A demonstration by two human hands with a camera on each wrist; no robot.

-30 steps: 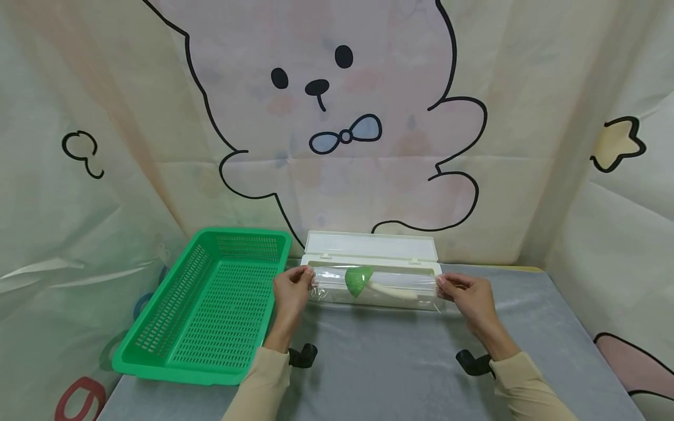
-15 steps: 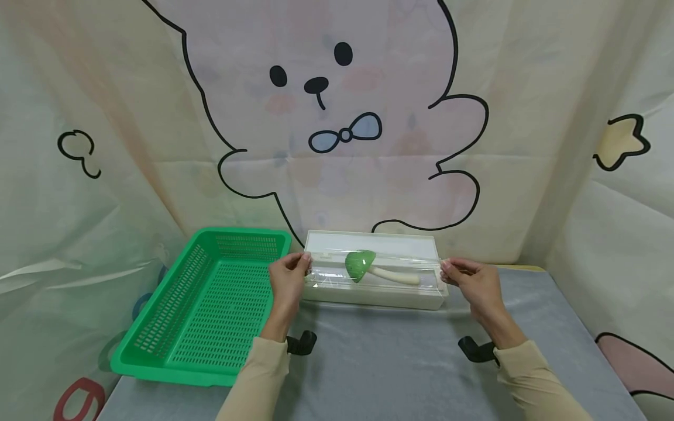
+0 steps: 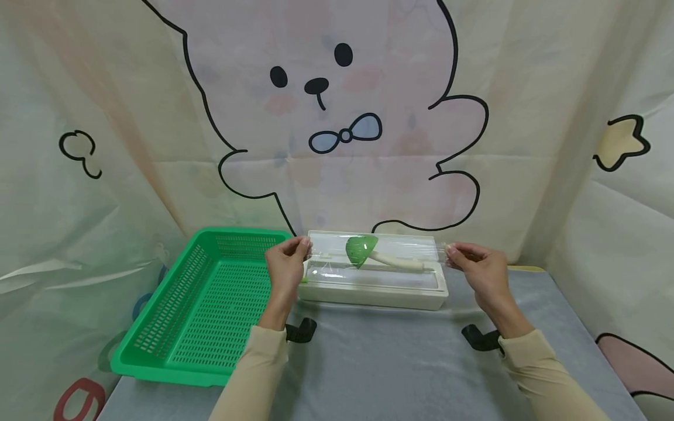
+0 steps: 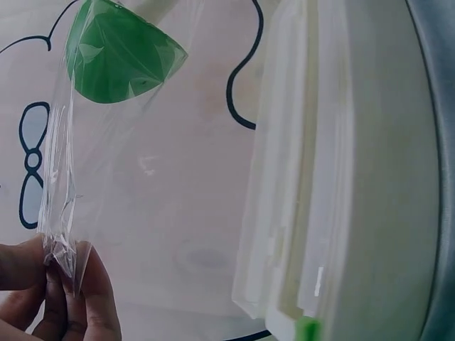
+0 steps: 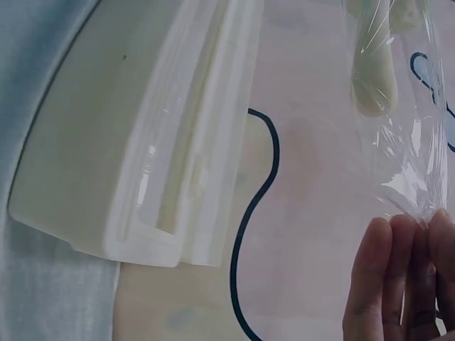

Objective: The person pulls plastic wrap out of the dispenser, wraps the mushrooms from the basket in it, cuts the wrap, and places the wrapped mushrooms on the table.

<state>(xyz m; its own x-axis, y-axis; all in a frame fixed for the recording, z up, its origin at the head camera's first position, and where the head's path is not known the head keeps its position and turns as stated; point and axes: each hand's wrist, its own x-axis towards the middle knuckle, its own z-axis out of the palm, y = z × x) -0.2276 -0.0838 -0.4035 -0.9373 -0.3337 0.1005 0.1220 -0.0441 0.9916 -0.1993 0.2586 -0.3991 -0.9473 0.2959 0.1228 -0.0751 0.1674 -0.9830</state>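
In the head view a green-capped, mushroom-shaped object (image 3: 360, 250) with a pale stem (image 3: 398, 261) lies inside a stretch of clear plastic film (image 4: 60, 170). My left hand (image 3: 284, 270) pinches the film's left end; my right hand (image 3: 483, 278) pinches the other end, where the film gathers at the fingertips. Both wrist views show the wrapped object held up in the air, apart from the box. Below and in front of it stands a long white box (image 3: 368, 296) with its lid tipped back. A small green piece (image 4: 307, 328) shows at the box's left end.
Left of the box stands a green perforated basket (image 3: 205, 374), close to my left forearm. A grey cloth (image 3: 379, 362) covers the table. Behind the box hangs a printed curtain (image 3: 400, 193).
Both hands have raised the film and wrapped object up and away from in front of the box. More of the box shows beneath it now. The basket stays put.
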